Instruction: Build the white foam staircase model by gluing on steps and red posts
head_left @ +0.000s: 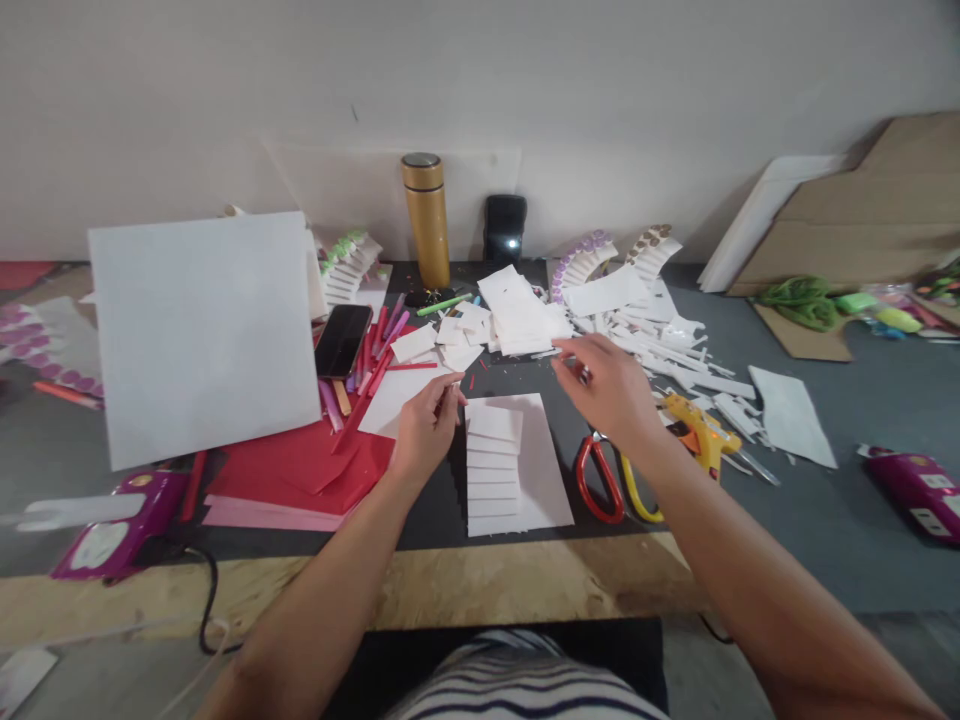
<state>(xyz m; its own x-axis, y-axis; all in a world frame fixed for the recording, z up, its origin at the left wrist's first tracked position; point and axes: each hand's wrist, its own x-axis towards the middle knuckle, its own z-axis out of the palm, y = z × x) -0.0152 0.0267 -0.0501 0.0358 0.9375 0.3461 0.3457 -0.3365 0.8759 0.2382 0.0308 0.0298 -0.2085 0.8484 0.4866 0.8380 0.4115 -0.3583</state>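
In front of me lies a white sheet (546,470) with a column of overlapping folded white paper strips (493,462) on its left half. Just left of its top edge is my left hand (429,425), closed with fingertips together; whatever may be between them is too small to make out. My right hand (609,388) is beyond the sheet's upper right, close to a pile of white paper pieces (517,312). Its thumb and index finger are slightly apart and nothing shows in its grip. Scissors (600,480) with red and yellow handles lie below the right wrist, beside a yellow glue gun (699,432).
A large white board (204,340) stands at left above red paper sheets (300,465). Behind are a gold flask (426,225), a phone (343,342) and a black device (505,228). White scraps (675,350) spread right. Purple power strips (919,490) lie at both sides.
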